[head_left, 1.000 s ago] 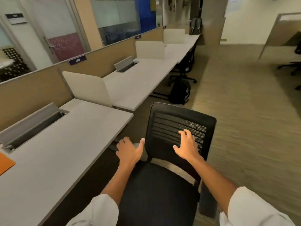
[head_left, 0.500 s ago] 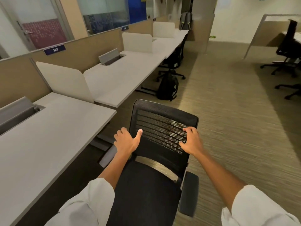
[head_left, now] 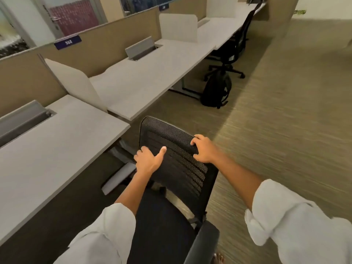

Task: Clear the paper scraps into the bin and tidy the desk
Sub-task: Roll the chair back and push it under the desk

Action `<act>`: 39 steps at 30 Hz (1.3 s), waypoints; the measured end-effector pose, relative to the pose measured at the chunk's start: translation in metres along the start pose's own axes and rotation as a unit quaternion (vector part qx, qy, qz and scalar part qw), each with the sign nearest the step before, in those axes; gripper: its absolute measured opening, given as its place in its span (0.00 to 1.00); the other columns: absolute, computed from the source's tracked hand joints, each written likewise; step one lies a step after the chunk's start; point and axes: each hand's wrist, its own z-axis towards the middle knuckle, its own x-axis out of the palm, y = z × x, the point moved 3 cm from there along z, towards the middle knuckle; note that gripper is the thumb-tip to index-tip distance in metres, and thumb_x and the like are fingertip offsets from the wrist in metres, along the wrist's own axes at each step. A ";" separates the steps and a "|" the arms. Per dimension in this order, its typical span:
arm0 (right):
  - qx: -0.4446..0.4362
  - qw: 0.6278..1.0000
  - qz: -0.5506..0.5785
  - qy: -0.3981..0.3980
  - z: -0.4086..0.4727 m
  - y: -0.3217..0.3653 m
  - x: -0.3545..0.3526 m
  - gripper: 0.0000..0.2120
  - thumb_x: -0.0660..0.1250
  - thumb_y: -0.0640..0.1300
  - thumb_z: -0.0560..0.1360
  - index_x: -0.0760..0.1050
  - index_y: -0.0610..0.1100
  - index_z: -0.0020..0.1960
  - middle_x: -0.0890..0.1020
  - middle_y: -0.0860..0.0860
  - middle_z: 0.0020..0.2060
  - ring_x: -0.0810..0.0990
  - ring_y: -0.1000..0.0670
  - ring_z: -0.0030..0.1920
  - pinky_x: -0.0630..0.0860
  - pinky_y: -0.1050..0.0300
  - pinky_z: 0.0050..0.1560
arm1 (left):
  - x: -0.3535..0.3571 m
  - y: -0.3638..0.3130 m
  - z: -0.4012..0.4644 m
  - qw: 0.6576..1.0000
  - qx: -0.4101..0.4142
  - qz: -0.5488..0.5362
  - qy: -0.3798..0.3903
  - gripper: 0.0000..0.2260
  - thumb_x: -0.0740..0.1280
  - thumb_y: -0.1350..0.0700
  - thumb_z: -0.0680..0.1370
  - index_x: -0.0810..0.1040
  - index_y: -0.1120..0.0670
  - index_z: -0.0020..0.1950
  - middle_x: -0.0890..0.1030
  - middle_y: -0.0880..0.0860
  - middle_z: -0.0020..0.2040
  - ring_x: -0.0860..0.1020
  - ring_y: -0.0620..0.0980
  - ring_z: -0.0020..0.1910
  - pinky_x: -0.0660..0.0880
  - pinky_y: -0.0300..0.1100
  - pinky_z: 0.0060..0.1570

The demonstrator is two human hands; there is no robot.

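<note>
Scraps: none in view now, and no bin either; the near desk (head_left: 57, 149) shows only bare top in the part visible, so the paper step looks finished or off-frame, can't tell which. What's in hand is the chair (head_left: 171, 155): both hands on its mesh backrest, seat toward the camera. Left hand (head_left: 147, 161) grips the backrest's left edge, thumb laid flat across the mesh, fingers wrapped behind and hidden. Right hand (head_left: 203, 149) is clamped over the top right corner, fingertips curled onto the mesh.

Change over the last second: the chair has swung and slid left, its back now just beside the desk corner, partly under the edge, where a second ago it stood further out on the carpet. Right hand has moved up from the mesh face to the top corner. The orange sheet seen at the desk's left edge a second ago is out of frame now. Likely the tidy stage: tucking the chair in.

Hidden or unclear: chair base and wheels, blocked by seat and arms. Desk's left part cut off. Carpet and right side motion-blurred. Backpack (head_left: 216, 90) stands on the floor by the far desk (head_left: 152, 73); another chair (head_left: 236, 48) beyond. Blue sign (head_left: 67, 42) on the divider unreadable.
</note>
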 end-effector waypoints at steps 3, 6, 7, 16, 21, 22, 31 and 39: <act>-0.040 0.997 0.065 0.001 0.019 -0.014 -0.007 0.15 0.71 0.44 0.71 0.76 0.47 0.58 0.76 0.47 0.64 0.76 0.43 0.65 0.73 0.52 0.59 | 0.023 -0.029 0.006 0.999 -0.025 -0.008 0.021 0.44 0.62 0.30 0.74 0.62 0.64 0.74 0.67 0.65 0.72 0.64 0.67 0.72 0.62 0.59 0.71; -0.069 0.994 0.090 -0.008 0.028 -0.022 -0.022 0.13 0.68 0.42 0.72 0.80 0.48 0.56 0.84 0.49 0.54 0.80 0.44 0.58 0.74 0.54 0.54 | 0.040 -0.049 0.009 0.998 -0.040 -0.025 0.040 0.45 0.62 0.29 0.73 0.62 0.64 0.74 0.67 0.65 0.73 0.64 0.66 0.72 0.62 0.58 0.72; -0.082 0.992 0.093 -0.005 0.028 -0.024 -0.025 0.15 0.67 0.41 0.72 0.81 0.48 0.57 0.85 0.49 0.51 0.81 0.44 0.56 0.75 0.53 0.54 | 0.046 -0.054 0.010 0.997 -0.052 -0.036 0.052 0.46 0.62 0.28 0.72 0.62 0.64 0.74 0.67 0.64 0.73 0.65 0.65 0.73 0.63 0.58 0.72; -0.157 0.983 0.086 0.046 0.009 -0.031 -0.037 0.26 0.62 0.35 0.65 0.75 0.42 0.64 0.84 0.46 0.42 0.82 0.44 0.45 0.80 0.41 0.44 | 0.091 -0.091 -0.020 0.967 -0.131 -0.148 0.161 0.62 0.64 0.22 0.62 0.45 0.61 0.80 0.59 0.61 0.79 0.64 0.62 0.75 0.69 0.57 0.69; -0.160 0.969 0.157 0.103 -0.034 -0.036 -0.027 0.36 0.61 0.29 0.69 0.63 0.41 0.77 0.83 0.48 0.36 0.81 0.52 0.38 0.76 0.53 0.37 | 0.098 -0.074 -0.064 0.951 -0.120 -0.203 0.198 0.63 0.66 0.22 0.57 0.46 0.56 0.81 0.57 0.58 0.80 0.61 0.61 0.76 0.65 0.60 0.71; -0.167 0.965 0.167 0.116 -0.045 -0.035 -0.026 0.36 0.60 0.28 0.69 0.62 0.40 0.77 0.81 0.48 0.34 0.79 0.52 0.36 0.73 0.55 0.35 | 0.098 -0.071 -0.075 0.949 -0.117 -0.207 0.209 0.63 0.66 0.23 0.57 0.46 0.56 0.81 0.57 0.57 0.80 0.62 0.60 0.76 0.66 0.58 0.70; -0.287 0.913 0.150 0.250 -0.115 -0.007 0.023 0.30 0.58 0.27 0.69 0.68 0.39 0.71 0.80 0.51 0.37 0.76 0.51 0.41 0.69 0.58 0.48 | 0.087 0.001 -0.173 0.949 -0.072 -0.169 0.255 0.61 0.80 0.47 0.61 0.41 0.49 0.80 0.67 0.47 0.72 0.68 0.47 0.69 0.66 0.41 0.66; -0.438 0.888 -0.112 0.090 -0.058 0.035 0.002 0.28 0.68 0.54 0.66 0.76 0.52 0.65 0.82 0.51 0.53 0.77 0.45 0.60 0.75 0.46 0.56 | 0.059 0.087 -0.244 0.980 -0.145 -0.008 0.133 0.37 0.68 0.47 0.58 0.67 0.46 0.68 0.83 0.49 0.49 0.81 0.48 0.49 0.79 0.47 0.53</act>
